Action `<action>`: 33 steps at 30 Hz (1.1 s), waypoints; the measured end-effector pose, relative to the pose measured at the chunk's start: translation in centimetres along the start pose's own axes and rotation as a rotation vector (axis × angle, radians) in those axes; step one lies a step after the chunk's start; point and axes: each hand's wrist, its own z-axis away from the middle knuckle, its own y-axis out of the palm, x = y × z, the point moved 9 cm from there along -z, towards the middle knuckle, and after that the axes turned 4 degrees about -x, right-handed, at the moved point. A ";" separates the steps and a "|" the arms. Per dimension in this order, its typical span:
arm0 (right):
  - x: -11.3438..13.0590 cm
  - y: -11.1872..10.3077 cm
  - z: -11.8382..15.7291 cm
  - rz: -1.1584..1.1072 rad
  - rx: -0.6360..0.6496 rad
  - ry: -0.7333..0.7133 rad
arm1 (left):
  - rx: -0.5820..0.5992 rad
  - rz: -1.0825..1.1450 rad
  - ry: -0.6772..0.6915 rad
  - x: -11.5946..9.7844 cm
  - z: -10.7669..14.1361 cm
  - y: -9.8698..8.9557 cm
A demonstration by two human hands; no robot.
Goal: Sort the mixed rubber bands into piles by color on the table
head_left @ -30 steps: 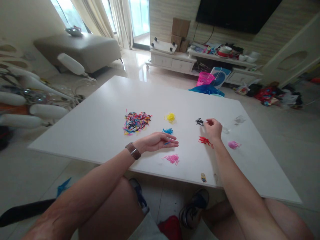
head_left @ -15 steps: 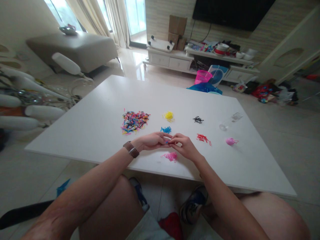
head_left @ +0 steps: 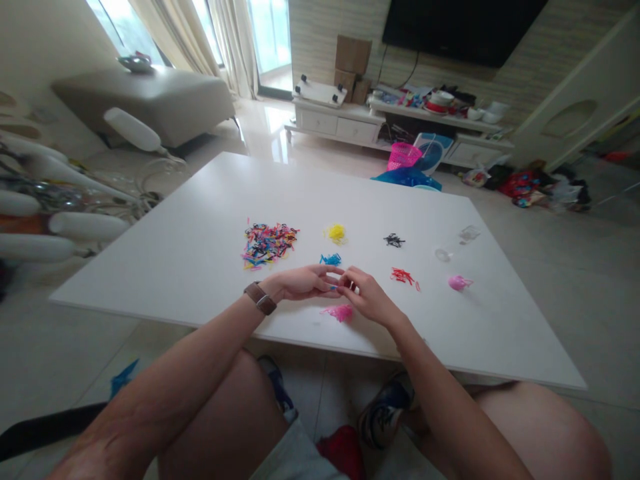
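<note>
My left hand [head_left: 307, 283] is palm up above the near part of the table, its thumb closed toward the fingers on a small blue rubber band [head_left: 333, 288]. Meeting it from the right, my right hand [head_left: 363, 292] pinches at the left fingertips; what lies in that pinch is too small to make out. Blue rubber bands [head_left: 331, 259] lie just beyond the hands, and pink rubber bands [head_left: 340, 313] just in front. Yellow [head_left: 337, 233], black [head_left: 395, 240] and red rubber bands [head_left: 403, 276] form separate small piles. A larger mixed-colour pile [head_left: 269, 244] is on the left.
On the right of the white table [head_left: 200, 220] are a small pink object [head_left: 459, 283], a clear round piece [head_left: 443, 255] and a clear container [head_left: 469, 235]. Beyond the table stand a pink basket [head_left: 404, 155] and a low cabinet [head_left: 340, 123]. White chair-like shapes [head_left: 133, 129] crowd the left edge.
My right hand's fingers have curled and shifted slightly at the left fingertips. The whole view has tilted a little; the piles look unchanged.
</note>
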 end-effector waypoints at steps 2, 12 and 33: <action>-0.2 -1.1 0.4 0.009 -0.065 0.024 | -0.073 -0.080 0.128 -1.5 -0.2 -0.7; -0.5 1.4 3.6 0.057 0.113 0.037 | -0.319 -0.866 0.656 -5.2 -1.4 -1.5; 1.4 0.6 -5.3 0.050 -0.160 -0.146 | -1.117 -1.443 0.220 -10.2 5.5 -18.5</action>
